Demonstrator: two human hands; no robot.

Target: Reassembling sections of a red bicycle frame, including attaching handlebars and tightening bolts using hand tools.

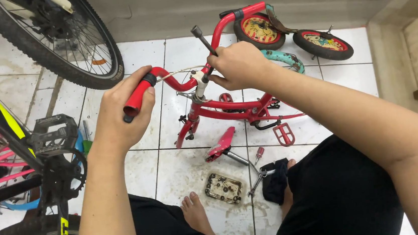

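Nearest the head camera, the left hand (120,115) is clenched around the red handlebar grip (136,97), whose long axis runs up and to the right toward the stem (200,83). Just beyond it, the right hand (238,65) is closed on a dark socket wrench (203,40) — its shaft slants down from upper left into the stem, directly under the fingers. The small red bicycle frame (241,110) is seen standing on the tiled floor (143,57), its saddle (221,144) lying loose near the person's bare foot (197,215).
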